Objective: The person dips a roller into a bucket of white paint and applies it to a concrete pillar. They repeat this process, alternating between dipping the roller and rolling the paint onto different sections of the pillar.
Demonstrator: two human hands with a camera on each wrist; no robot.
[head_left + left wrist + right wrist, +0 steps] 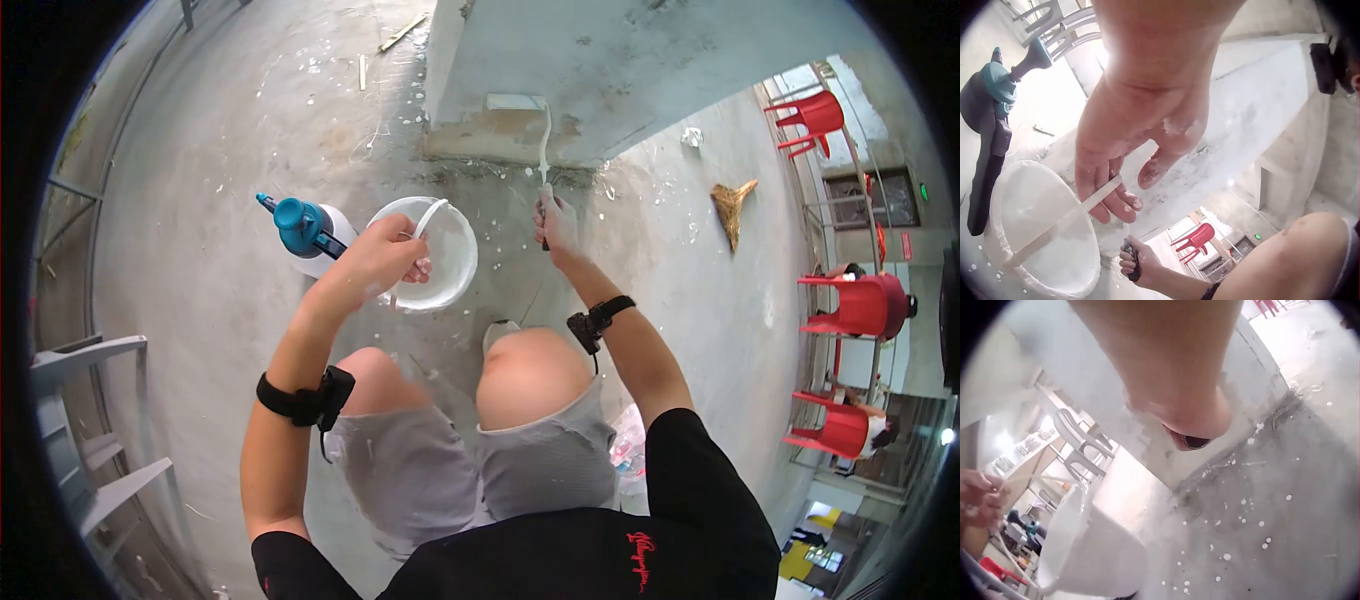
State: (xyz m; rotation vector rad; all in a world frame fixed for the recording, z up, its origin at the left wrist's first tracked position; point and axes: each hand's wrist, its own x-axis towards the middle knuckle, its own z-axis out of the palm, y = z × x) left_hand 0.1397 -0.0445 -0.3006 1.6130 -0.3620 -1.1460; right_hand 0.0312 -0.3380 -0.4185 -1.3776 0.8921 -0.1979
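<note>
Hands well apart. Left hand [385, 255], left of centre in the head view: fingers curled round the handle [1063, 223] of a white bucket [455, 258]. Whether the bucket bears on the floor or partly hangs: cannot tell. Right hand [562, 222], right of centre: clamped on the dark grip of a paint roller [515, 102]; the roller's white head lies at upper centre of the frame, apparently against the low face of a grey wall block [570, 55]. Teal-lidded bottle [302, 228] just left of the bucket.

Step in hand, as judged: rolling white coating onto the base of the wall block. A tan patch [485, 140] shows just below the roller head. Next move likely calls for an even downward stroke over that patch, head flat, then a reload at the bucket if coverage thins; amount left inside not readable
</note>
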